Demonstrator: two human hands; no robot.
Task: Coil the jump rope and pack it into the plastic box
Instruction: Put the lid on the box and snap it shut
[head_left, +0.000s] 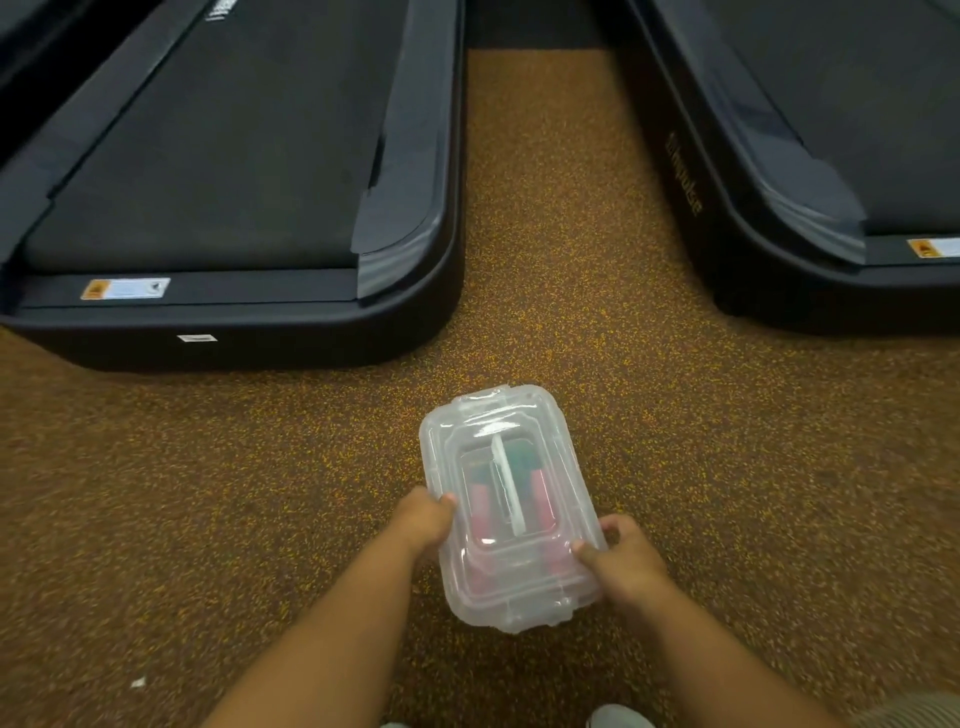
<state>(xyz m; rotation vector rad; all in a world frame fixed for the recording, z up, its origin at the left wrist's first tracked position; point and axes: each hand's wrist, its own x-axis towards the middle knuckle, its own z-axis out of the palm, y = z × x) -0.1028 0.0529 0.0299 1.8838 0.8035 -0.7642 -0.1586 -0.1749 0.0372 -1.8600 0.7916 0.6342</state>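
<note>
Lidded plastic box (511, 506) up off the speckled floor (675, 467), pinched from both sides.

Looks light, thin-walled, smooth and likely slippery; long edges the sensible hold. Left hand (423, 522) and right hand (621, 558) curled round opposite sides, arms reaching forward. Pink and green of the jump rope (480, 506) visible inside.

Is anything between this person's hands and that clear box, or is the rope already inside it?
Nothing visible stands between them: the left hand and right hand grip the clear plastic box directly. Its lid is on, and pink and green shapes, probably the rope's handles, show through it.
</note>
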